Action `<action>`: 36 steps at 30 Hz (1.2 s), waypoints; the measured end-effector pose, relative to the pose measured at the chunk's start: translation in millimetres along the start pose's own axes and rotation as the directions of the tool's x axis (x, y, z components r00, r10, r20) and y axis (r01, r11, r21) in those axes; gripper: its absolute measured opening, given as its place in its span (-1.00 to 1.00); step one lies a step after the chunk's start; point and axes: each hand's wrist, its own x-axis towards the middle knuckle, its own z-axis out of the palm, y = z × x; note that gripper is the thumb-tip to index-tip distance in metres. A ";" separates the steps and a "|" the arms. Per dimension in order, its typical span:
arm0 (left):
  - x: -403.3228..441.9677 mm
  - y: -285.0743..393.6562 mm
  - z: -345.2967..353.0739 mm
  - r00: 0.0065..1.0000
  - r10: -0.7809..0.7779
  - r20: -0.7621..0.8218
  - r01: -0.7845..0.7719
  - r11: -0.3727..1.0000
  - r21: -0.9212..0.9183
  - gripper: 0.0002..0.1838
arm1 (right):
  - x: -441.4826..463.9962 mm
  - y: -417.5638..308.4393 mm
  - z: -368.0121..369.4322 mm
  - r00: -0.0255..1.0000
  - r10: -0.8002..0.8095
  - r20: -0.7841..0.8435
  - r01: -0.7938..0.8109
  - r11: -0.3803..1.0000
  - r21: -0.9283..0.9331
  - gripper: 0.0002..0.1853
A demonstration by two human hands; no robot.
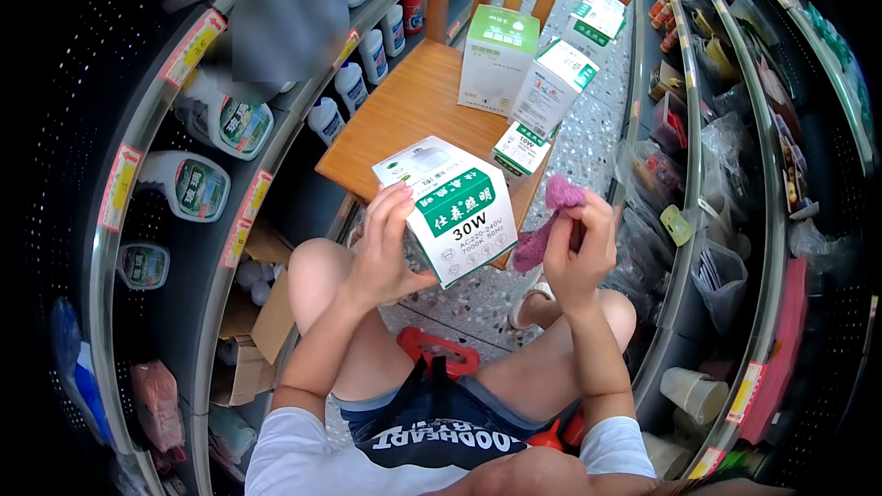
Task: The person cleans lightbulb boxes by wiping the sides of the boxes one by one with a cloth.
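Observation:
A white and green light bulb box (459,211) marked 30W is held tilted above my lap, in front of a wooden chair. My left hand (381,253) grips its left side and lower edge, fingers on top and thumb below. To the right of the box, my right hand (581,253) pinches a purple cloth (537,245), part of it sticking up above the fingers and part hanging to the left. The cloth is close to the box's right edge; whether they touch I cannot tell. More bulb boxes stand on the chair seat, including a green-topped one (496,69).
The wooden chair (390,110) stands ahead in a narrow aisle. Shelves on the left hold white bottles (188,186) and a cardboard box (266,335). Shelves on the right carry plastic-wrapped goods and a plastic bin (719,280). A red plastic object (441,349) is between my legs.

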 end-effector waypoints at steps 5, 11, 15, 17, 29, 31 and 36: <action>3.4 4.5 0.2 1.000 0.020 0.007 -0.020 1.000 0.012 0.20 | -10.8 -28.6 3.3 0.960 -0.273 0.061 0.267 0.959 0.094 -0.69; 2.0 5.4 4.5 0.998 0.064 0.001 -0.064 0.997 0.038 0.18 | -4.7 -60.0 15.9 0.897 -0.319 0.304 0.296 0.947 0.120 -0.54; -0.6 3.3 6.8 0.998 0.052 -0.027 -0.050 0.998 0.043 0.18 | -3.9 -65.1 20.2 0.863 -0.354 0.361 0.341 0.934 0.102 -0.54; -1.4 3.5 5.7 0.999 0.039 -0.015 -0.039 0.998 0.044 0.19 | -3.8 -64.8 19.8 0.865 -0.330 0.379 0.317 0.943 0.098 -0.54; 3.7 4.1 4.7 1.000 -0.021 -0.003 0.021 1.000 0.022 0.23 | 1.5 -27.4 27.7 0.962 -0.021 0.274 0.062 0.988 -0.145 -0.49; 0.9 2.7 5.8 0.999 -0.045 -0.029 0.045 0.999 -0.002 0.23 | -1.2 -11.8 27.8 0.955 0.087 0.284 -0.035 0.983 -0.181 -0.50; -0.3 2.5 4.7 0.996 -0.080 -0.035 0.081 0.997 0.001 0.23 | 15.5 -20.0 5.7 0.984 0.010 0.175 -0.024 0.996 0.080 -0.53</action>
